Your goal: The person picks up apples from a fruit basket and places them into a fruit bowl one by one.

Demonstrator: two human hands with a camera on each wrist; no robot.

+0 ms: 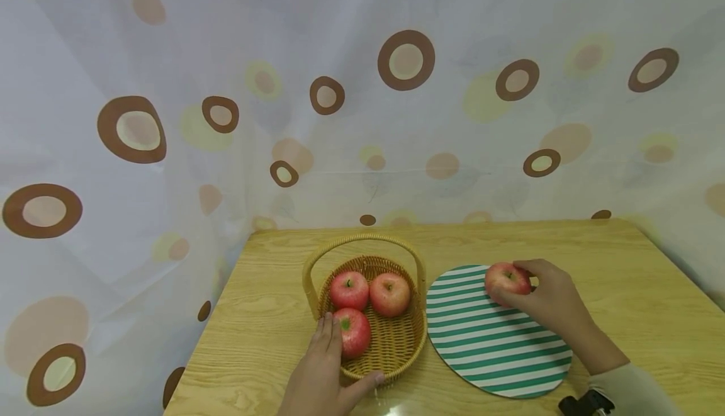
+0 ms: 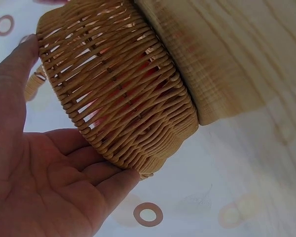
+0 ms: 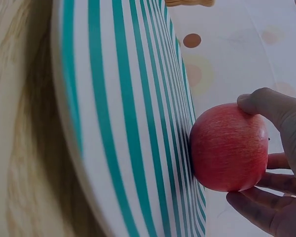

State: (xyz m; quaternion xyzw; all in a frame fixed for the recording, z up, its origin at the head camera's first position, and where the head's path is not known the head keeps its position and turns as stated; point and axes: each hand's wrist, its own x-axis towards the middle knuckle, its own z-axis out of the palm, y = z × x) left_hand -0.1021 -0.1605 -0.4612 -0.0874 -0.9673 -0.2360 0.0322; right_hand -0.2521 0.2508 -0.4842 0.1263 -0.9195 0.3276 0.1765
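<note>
A woven wicker basket [image 1: 393, 343] with an arched handle stands on the table, holding three red apples: one at back left [image 1: 348, 289], one at back right [image 1: 390, 294] and one in front [image 1: 354, 334]. My left hand [image 1: 324, 369] holds the basket's near-left rim, its fingers over the edge beside the front apple and its thumb at the front. The left wrist view shows the palm facing the woven wall [image 2: 123, 94]. Between thumb and fingers, my right hand [image 1: 546, 296] grips another red apple [image 3: 229, 148], low against the far part of a round green-and-white striped mat [image 1: 498, 347].
The wooden table [image 1: 243, 340] carries the basket left of the striped mat, their edges close together. A pale curtain [image 1: 351, 32] with brown rings and dots hangs behind the table and along its sides. A dark strap device [image 1: 586, 403] sits at the right wrist.
</note>
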